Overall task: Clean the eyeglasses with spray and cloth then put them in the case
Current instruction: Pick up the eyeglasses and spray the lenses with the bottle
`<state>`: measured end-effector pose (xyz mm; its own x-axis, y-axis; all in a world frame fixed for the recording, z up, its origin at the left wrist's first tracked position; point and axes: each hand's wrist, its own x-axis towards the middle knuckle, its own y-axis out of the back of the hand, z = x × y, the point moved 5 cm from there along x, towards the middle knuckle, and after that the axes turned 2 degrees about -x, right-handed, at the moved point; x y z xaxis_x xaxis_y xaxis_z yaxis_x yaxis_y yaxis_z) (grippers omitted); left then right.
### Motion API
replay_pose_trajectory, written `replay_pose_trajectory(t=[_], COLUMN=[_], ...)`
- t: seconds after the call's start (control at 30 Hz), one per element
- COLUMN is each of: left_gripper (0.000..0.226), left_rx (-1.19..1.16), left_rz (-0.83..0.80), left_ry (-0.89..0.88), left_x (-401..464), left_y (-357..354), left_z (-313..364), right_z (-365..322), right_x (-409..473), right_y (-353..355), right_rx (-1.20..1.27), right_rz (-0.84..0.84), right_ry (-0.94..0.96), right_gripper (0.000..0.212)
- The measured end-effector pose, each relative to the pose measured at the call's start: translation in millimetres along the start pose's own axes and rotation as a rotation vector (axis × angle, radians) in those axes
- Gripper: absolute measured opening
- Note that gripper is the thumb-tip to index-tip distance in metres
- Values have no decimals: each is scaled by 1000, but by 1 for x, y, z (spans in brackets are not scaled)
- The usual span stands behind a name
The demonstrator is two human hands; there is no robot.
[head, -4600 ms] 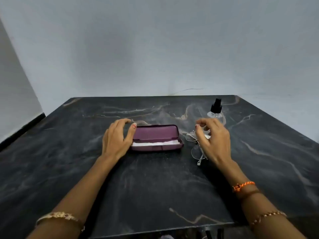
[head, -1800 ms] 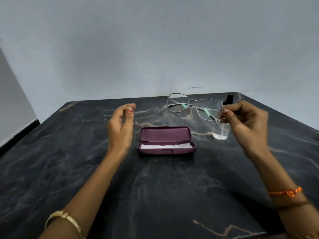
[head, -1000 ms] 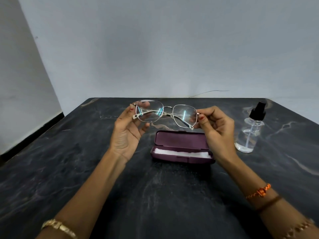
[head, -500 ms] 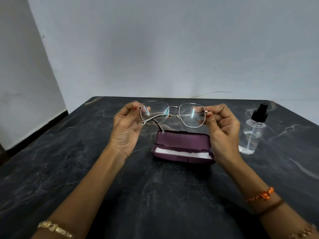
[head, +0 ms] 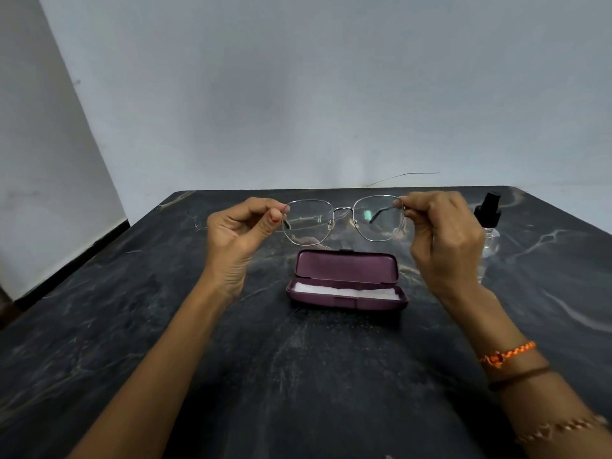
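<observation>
Above open case [head: 346, 280], both hands pinching eyeglasses [head: 344, 219], right hand [head: 443, 240] partly hiding spray bottle [head: 488, 220]

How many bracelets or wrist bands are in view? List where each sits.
3 on the right wrist: orange thread band, brown band, beaded chain bracelet. The left wrist is out of frame, so more may be hidden.

left hand [head: 236, 231] raised, right hand [head: 443, 236] raised, fingers [head: 275, 215] pinched

Eyeglasses [head: 344, 217]: we count one
Case [head: 346, 281]: one (lid open)
Spray bottle [head: 487, 223]: one
Hands: two
</observation>
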<state>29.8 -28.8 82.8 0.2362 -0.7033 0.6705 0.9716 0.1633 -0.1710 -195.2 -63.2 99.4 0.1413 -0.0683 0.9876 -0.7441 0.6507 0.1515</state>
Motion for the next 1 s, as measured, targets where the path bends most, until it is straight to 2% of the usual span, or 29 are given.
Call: replay_pose_trajectory(t=[0.3,0.57,0.63,0.73,1.0], left_gripper=[8,5,15,26,23], left_rx=[309,317,275,218,304], left_rz=[-184,-52,9,52,68], left_ry=[-32,-21,6,35,82], left_x=[-9,-14,-12,-8,6], left_y=[-21,-35,-37,-45,-74], left_z=[1,-2,-5,-6,-11], right_z=[11,23,25,31,58], right_x=[-1,-9,-10,-12,-19], right_y=[9,10,11,12,19], right_rx=[-265,-306,-303,-277,-269], right_rz=[112,127,137,135,123], right_ry=[-21,-35,-63,-147,-424], right_gripper=[7,7,6,10,35])
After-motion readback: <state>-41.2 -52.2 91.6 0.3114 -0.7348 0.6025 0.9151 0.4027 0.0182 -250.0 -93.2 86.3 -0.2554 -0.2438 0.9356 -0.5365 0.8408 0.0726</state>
